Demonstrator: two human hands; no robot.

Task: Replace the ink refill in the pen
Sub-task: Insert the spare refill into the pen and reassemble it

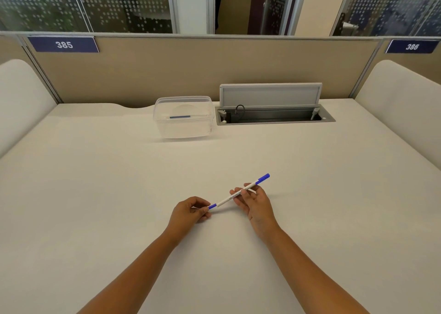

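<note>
A white pen [228, 198] with a blue cap at its far right end and a blue piece at its near left end is held slanted above the white desk [119, 194]. My left hand [188, 212] pinches the blue near end between thumb and fingertips. My right hand [254, 202] grips the white barrel just below the cap. A clear plastic box [183, 117] stands at the back of the desk, and a thin blue refill [180, 117] lies inside it.
An open cable hatch [274, 117] with a raised grey lid sits right of the box. A tan partition [191, 70] closes the desk's far edge. Cream padded side panels [405, 103] flank the desk on both sides.
</note>
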